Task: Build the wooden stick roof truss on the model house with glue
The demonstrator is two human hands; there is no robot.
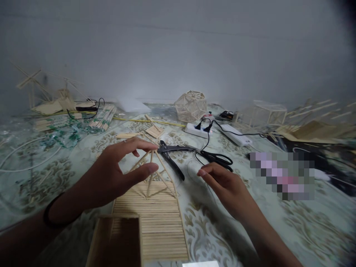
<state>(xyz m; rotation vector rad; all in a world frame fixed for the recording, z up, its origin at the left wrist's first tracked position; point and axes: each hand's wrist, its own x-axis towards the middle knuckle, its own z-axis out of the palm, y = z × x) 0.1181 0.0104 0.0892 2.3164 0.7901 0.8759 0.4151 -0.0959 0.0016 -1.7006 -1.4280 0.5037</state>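
Note:
A pyramid-shaped frame of thin wooden sticks (151, 185) stands on a slatted stick platform (162, 230). My left hand (116, 167) reaches over it from the left, its index fingertip at the peak and its thumb apart, beside the upper sticks. Right of the frame, my right hand (222, 185) hovers with thumb and index finger pinched together; anything between them is too small to make out. Dark-handled pliers (172, 159) lie open just behind the frame. Black-handled scissors (218, 158) rest beyond my right hand. A wooden box-like part (116, 241) adjoins the platform at the near left.
Behind are a white power strip (197, 129) with plugs and cables, a round stick lattice (191, 105) and bundled sticks (102, 116). More stick models (268, 111) stand at the back right. A white cable (27, 168) curls on the left; a pixelated patch covers something at right.

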